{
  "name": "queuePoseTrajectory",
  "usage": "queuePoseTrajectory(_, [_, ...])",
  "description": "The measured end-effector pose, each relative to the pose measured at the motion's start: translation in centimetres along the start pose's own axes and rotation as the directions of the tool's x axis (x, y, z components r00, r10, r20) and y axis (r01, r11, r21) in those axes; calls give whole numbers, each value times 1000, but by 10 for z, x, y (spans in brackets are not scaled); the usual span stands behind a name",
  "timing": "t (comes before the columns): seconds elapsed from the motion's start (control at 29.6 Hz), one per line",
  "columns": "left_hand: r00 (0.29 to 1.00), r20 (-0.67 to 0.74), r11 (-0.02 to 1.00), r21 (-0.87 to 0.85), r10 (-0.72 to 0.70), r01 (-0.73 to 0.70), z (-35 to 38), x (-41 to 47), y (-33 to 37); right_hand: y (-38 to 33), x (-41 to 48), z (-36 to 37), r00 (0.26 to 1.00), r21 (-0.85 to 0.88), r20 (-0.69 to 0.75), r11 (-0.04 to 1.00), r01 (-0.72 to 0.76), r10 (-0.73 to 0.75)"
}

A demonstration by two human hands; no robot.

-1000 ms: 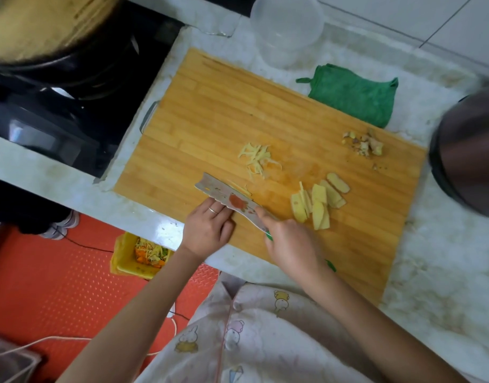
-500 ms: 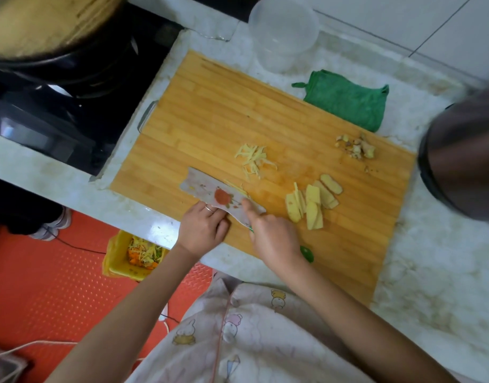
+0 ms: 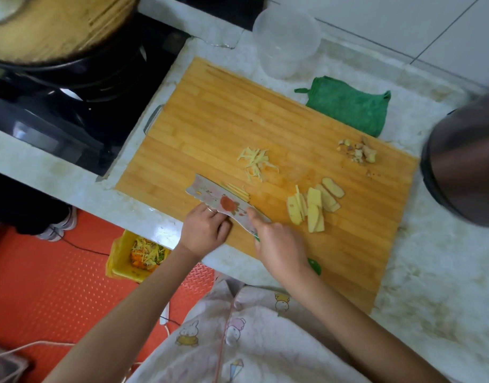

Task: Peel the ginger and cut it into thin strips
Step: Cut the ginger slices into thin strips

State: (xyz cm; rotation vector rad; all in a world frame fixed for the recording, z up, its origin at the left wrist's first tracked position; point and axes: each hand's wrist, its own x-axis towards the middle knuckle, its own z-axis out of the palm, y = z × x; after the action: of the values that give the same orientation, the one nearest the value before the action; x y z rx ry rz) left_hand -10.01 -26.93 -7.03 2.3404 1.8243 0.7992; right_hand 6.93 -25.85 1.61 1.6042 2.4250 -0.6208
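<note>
Right hand (image 3: 279, 244) wrapped round the knife (image 3: 226, 204) handle, forefinger laid on the blade flat. Left hand (image 3: 204, 230) just left of it, fingers curled, knuckles against the blade; whatever it pins is hidden, can't tell. Fresh strips (image 3: 236, 190) lie at the blade's far side on the cutting board (image 3: 224, 120). Ginger slices (image 3: 314, 205) stacked to the right, strip pile (image 3: 255, 163) farther off, peel scraps (image 3: 359, 152) far right. Slices look light, stiff, wet (likely to skid and fan out), so I'd press the stack flat from above with curled fingertips, not pinch the edges.
</note>
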Motion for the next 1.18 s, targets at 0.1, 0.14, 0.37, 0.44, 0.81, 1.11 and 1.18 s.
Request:
queuePoseTrajectory(0.1, [1000,4,1000,15,-3,3,-1,1,-1,-2,0,3,1000,-35,-17,999,-2,1])
queuePoseTrajectory(0.14, [1000,4,1000,20,-1,1,-1,1,-1,-3,-1,4,1000,-43,-11,999,-6,6])
queuePoseTrajectory(0.37, [1000,-23,1000,10,15,-14,0,1,-2,-8,-1,8,999,-55,-12,997,-45,45])
queuePoseTrajectory(0.44, [999,-38,1000,14,20,-19,0,1,-1,-10,-2,9,998,-76,-32,995,-58,56])
queuePoseTrajectory(0.81, [997,-73,998,-61,3,-7,1,-1,-1,-11,2,1,997,-29,18,996,-80,80])
queuePoseTrajectory(1.11, [999,-38,995,-99,-17,13,1,-4,-1,-17,8,4,993,-47,41,993,-108,110])
queuePoseTrajectory(1.18, [999,-46,994,-109,-26,21,0,-4,1,-19,7,7,994,-56,27,993,-106,107])
